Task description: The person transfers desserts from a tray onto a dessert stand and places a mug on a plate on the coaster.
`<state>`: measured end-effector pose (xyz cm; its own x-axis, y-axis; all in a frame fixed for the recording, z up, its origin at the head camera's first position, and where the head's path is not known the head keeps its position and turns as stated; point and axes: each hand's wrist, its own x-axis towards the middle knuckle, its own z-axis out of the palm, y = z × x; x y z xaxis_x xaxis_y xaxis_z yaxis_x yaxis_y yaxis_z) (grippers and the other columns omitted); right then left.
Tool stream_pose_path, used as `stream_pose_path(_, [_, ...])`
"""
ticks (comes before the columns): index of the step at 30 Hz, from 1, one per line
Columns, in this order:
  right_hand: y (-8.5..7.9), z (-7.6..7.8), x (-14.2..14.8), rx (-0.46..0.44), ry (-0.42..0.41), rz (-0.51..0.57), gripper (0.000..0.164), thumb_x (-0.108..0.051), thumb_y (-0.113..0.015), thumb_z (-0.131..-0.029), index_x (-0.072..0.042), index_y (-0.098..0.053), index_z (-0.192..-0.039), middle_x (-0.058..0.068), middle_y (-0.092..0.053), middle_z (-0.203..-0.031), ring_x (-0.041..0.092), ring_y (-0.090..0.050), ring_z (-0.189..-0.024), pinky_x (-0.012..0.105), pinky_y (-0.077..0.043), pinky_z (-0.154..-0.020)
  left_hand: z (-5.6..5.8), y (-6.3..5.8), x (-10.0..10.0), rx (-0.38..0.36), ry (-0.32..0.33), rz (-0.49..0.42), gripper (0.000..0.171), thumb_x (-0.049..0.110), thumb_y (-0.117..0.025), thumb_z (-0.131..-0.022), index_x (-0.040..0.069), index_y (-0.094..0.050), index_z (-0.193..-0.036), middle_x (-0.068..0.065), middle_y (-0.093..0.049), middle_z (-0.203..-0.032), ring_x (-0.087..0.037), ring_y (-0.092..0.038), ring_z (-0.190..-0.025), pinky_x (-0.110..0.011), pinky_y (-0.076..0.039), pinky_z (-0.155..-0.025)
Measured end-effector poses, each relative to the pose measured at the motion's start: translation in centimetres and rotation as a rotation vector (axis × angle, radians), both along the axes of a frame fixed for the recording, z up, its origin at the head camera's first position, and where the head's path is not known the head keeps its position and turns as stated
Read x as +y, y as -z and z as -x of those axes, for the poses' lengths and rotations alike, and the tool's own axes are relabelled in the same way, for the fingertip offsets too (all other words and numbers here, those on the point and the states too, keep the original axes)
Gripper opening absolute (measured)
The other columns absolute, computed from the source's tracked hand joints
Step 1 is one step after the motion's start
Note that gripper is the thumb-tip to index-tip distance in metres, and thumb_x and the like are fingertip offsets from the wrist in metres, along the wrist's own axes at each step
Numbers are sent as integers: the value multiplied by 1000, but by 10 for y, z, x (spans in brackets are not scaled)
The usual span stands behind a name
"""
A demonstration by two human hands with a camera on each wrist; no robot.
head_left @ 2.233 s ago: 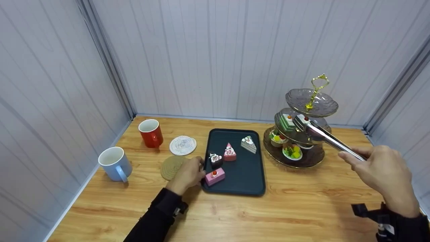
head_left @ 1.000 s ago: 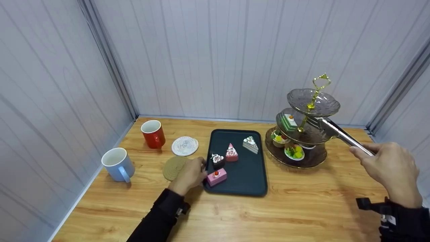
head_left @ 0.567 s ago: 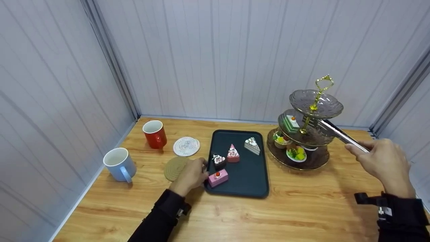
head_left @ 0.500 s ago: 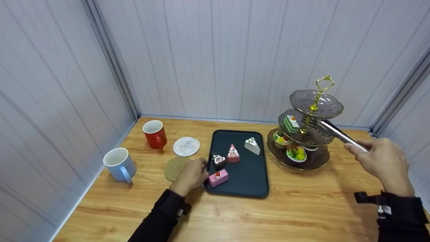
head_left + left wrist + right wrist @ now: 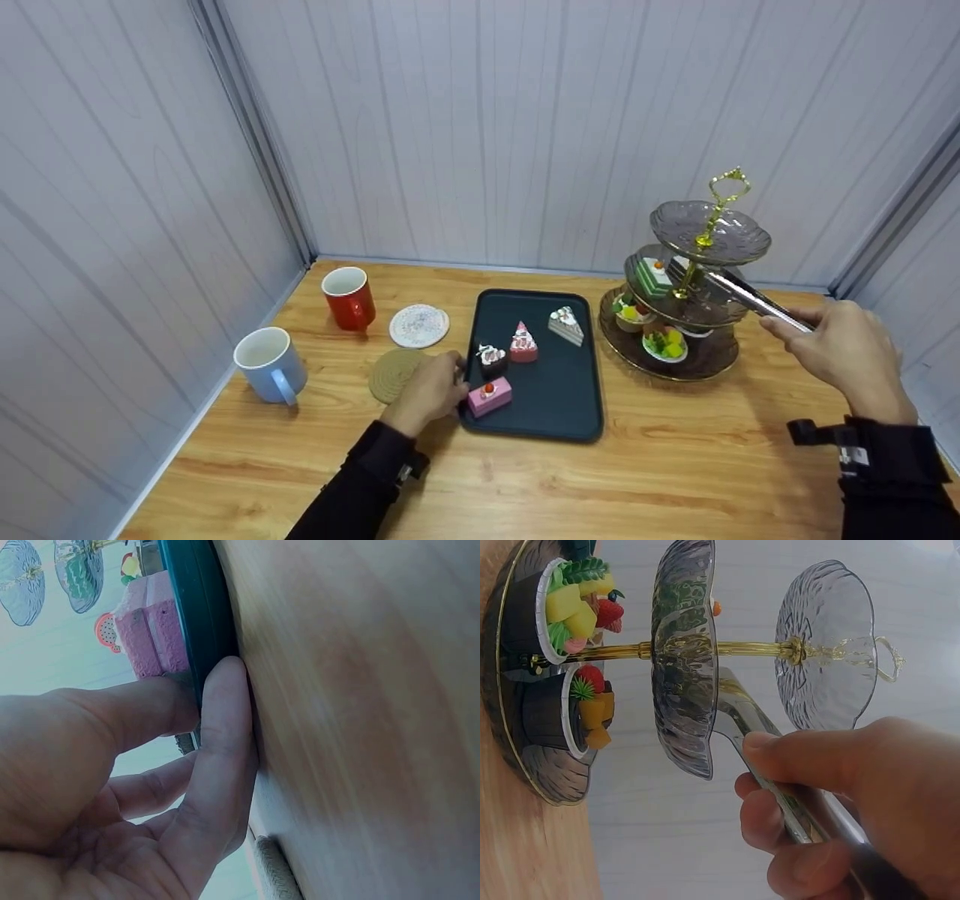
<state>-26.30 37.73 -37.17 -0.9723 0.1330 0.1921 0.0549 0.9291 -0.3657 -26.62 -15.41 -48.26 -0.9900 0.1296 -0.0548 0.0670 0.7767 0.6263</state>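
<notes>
At the tray's left edge my left hand pinches the rim of the dark tray; in the left wrist view the thumb is above the rim and a finger below. On the tray are a pink rectangular cake, a small chocolate cake, a pink cake wedge and a grey-white wedge. My right hand grips metal tongs. Their tips reach into the middle tier of the cake stand, by a dark cake with a white top. Whether they still clasp it is hidden.
Beside the dark cake sits a green layered cake. Several fruit cups, one a fruit tart, fill the bottom tier. To the left stand a red mug, a blue mug, a white coaster and a woven coaster.
My right hand has carried the dark cake in the tongs from the middle tier's front to behind its gold stem. The tongs have shifted slightly left since. My left hand stays at the tray.
</notes>
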Motion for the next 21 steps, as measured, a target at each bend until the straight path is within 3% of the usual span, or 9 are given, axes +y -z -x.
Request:
stream_pose_path(10, [-3, -6, 0, -12, 33, -12, 91, -82, -60, -90, -5, -70, -138, 11, -58, -77, 25, -45, -64, 37, -32, -52, 1, 0, 0, -16, -8, -24, 31, 4, -73, -94, 0, -68, -125, -6, -64, -88, -19, -64, -73, -29, -52, -58])
stream_pose_path(14, [-2, -9, 0, 4, 38, -19, 89, -80, -60, -92, -4, -69, -138, 31, -69, -102, 31, -53, -70, 38, -35, -52, 2, 1, 0, -18, -7, -22, 31, 5, -72, -94, 0, -68, -124, -6, -64, -88, -19, -64, -73, -29, -53, -58])
stream_pose_path(17, [-1, -12, 1, 29, 29, -28, 85, -76, -62, -94, -4, -69, -138, 38, -66, -128, 49, -63, -85, 43, -40, -55, 1, 0, 0, 5, 2, -5, 31, 5, -73, -94, -1, -68, -124, -6, -64, -88, -19, -64, -76, -31, -53, -62])
stream_pose_path(18, [-1, -14, 1, 36, 28, -31, 83, -75, -62, -94, -4, -70, -138, 39, -64, -132, 54, -64, -93, 45, -41, -56, 1, -1, 1, 12, 4, 0, 31, 5, -74, -94, -1, -68, -125, -6, -65, -88, -19, -64, -77, -31, -53, -64])
stream_pose_path(21, [-1, -18, 0, 62, 25, -39, 81, -74, -63, -95, -5, -71, -136, 39, -64, -131, 57, -64, -94, 46, -41, -55, -2, -2, 1, 33, 9, 9, 31, 5, -75, -94, -2, -68, -124, -6, -65, -88, -20, -63, -79, -32, -52, -66])
